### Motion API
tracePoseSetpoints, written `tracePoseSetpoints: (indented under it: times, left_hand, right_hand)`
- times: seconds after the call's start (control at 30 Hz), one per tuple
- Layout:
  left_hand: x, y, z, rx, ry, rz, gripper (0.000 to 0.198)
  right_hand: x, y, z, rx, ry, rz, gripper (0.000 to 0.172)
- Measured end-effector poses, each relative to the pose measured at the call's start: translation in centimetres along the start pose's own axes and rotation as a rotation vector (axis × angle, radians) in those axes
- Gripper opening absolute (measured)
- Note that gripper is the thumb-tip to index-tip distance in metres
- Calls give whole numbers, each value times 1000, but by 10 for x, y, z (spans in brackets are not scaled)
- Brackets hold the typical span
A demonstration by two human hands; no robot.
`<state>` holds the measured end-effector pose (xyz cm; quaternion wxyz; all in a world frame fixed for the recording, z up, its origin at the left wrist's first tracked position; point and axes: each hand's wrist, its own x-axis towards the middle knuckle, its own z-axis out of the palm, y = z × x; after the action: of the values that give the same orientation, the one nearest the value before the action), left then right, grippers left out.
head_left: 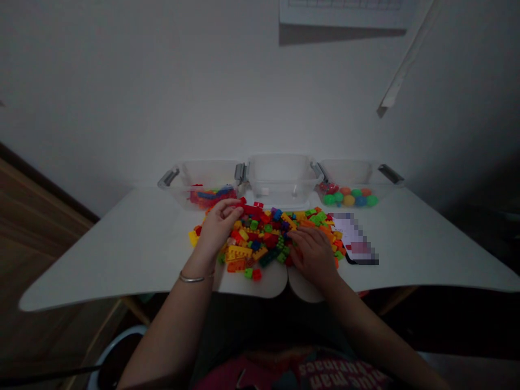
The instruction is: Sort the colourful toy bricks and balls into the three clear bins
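A heap of small plastic building bricks [264, 235] in red, yellow, green, orange and blue lies on the white table [122, 244]. My left hand [219, 222] reaches over the heap's left side, its fingers closed around a long red brick [252, 209] at the far edge. My right hand [312, 252] rests palm down on the heap's right side, fingers spread among the bricks, holding nothing that I can see. A thin bangle [193, 279] sits on my left wrist.
Three clear plastic bins stand along the wall: the left bin [179, 181] holds red and blue bricks, the middle bin [280, 170] looks nearly bare, the right bin [382, 176] holds coloured balls. A phone-like flat object [357, 244] lies right of the heap.
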<state>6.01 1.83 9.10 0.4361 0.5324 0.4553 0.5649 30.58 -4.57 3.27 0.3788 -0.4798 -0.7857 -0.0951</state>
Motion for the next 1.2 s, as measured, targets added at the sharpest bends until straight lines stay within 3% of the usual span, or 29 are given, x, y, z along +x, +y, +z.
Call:
tracePoseSetpoints:
  times: [0.13,0.23,0.33,0.47,0.67,0.77,0.87,1.0,1.2]
  left_hand:
    - [20,0,-14,-198,116,-43,49]
    - [35,0,-25,-231,207,25,45]
    - [52,1,-33,-62,343,188,40]
    - [75,7,-43,367,434,348,35]
    - [90,17,-52,968,366,363,32]
    - [88,13,-48,1181,365,270,35]
    - [84,5,-43,1341,353,267,45]
    - [80,0,-40,1475,292,283,58]
    - [82,-4,-44,1460,263,282,58]
  right_hand:
    - [-3,3,7,-30,-15,-20,25]
    - [-5,4,11,-48,1,-47,25]
    - [-7,6,13,-74,16,-87,24]
    - [-8,8,17,-80,70,-105,23]
    - [-9,9,21,-92,116,-92,22]
    - [-9,10,21,-88,112,-91,22]
    - [-9,11,21,-67,102,-98,20]
    - [-8,11,20,-42,86,-95,20]
    - [-8,12,21,-32,65,-79,21]
